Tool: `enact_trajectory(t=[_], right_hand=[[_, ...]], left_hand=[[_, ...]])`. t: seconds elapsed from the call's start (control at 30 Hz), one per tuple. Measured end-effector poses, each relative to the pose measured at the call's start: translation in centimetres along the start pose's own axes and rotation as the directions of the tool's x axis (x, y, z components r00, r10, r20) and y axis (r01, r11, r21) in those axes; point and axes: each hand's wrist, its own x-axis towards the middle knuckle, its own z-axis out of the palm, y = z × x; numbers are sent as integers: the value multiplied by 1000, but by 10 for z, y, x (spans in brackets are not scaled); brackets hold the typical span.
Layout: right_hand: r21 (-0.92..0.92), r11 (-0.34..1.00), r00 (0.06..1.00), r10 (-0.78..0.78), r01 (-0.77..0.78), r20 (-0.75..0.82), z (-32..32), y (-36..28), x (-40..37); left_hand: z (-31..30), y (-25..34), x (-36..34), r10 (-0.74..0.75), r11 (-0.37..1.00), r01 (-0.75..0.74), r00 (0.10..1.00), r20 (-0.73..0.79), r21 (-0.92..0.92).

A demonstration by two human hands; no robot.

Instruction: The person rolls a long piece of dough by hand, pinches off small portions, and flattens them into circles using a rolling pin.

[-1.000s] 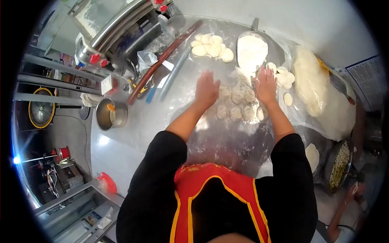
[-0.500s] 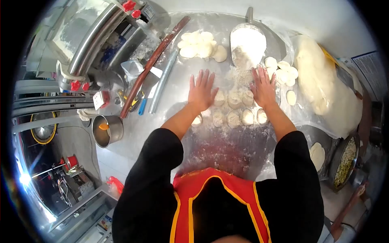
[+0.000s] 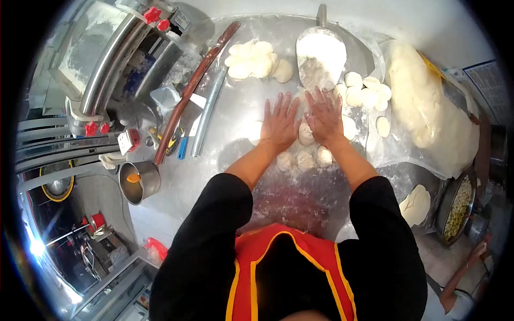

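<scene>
Both hands lie palm down over small dough pieces on the floured metal table. My left hand (image 3: 280, 122) has its fingers spread, and a pale flattened piece (image 3: 256, 132) shows at its left. My right hand (image 3: 324, 117) is flat with fingers apart, a flat dough round (image 3: 349, 128) at its right. Between the hands a dough piece (image 3: 306, 134) is partly visible. Several floury pieces (image 3: 305, 160) sit in a row below the palms. What lies under the palms is hidden. Just above my right hand is a metal scoop of flour (image 3: 323, 53).
Dough rounds (image 3: 251, 60) are grouped at the back, with more (image 3: 369, 92) at the right. A red-brown rod (image 3: 195, 88) and a grey rod (image 3: 210, 111) lie left, near a metal pot (image 3: 138, 183). Bagged dough (image 3: 423, 101) and a pan of filling (image 3: 458, 209) stand right; a person's arm (image 3: 461, 273) shows below.
My hands have moved closer together over the dough pieces. Flattened rounds now show beside both hands. A person's arm at the lower right has shifted.
</scene>
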Motion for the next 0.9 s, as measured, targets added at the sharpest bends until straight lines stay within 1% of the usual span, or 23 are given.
enact_trajectory(t=[0.07,0.1,0.17,0.2,0.27,0.3,0.37,0.4,0.5,0.6,0.7,0.8,0.9], right_hand=[[-34,999,1000,-12,12,-25,1,-1,-1],[-53,999,1000,-14,14,-7,2,-2,-2],[-91,996,1000,-19,21,18,-1,-3,0],[-31,999,1000,14,-14,10,-5,-7,1],[98,991,996,88,-89,17,-11,-19,0],[128,991,999,48,-48,-1,-11,-30,1],[189,981,999,-30,37,-37,-9,-55,4],[122,989,996,-81,85,-39,4,-60,5],[97,988,989,-125,117,81,9,-61,0],[83,983,984,-167,161,64,6,-60,-1],[62,984,985,-170,169,7,6,-61,3],[104,983,988,-153,151,11,7,-63,0],[85,996,999,-33,33,-7,-4,-60,-24]], left_hand=[[1,0,3,3,1000,-3,1000,-30,-6],[2,0,0,0,1000,-1,999,-47,-6],[3,-4,-8,-19,999,19,1000,-5,-39],[1,-7,-10,-29,998,29,999,15,-55],[-42,-9,-36,-34,996,37,999,29,-85],[-56,-9,-55,-41,994,45,998,44,-100],[-37,-11,-92,-87,996,89,993,84,-30],[-29,-13,-103,-109,994,108,989,96,9],[-25,-15,-110,-83,995,78,993,87,64],[-29,-14,-104,-87,995,83,991,97,46],[-26,-16,-101,-74,997,75,996,47,-5],[-21,-21,-101,-6,999,5,1000,31,46],[-32,-24,-96,-21,1000,22,986,166,-5]])
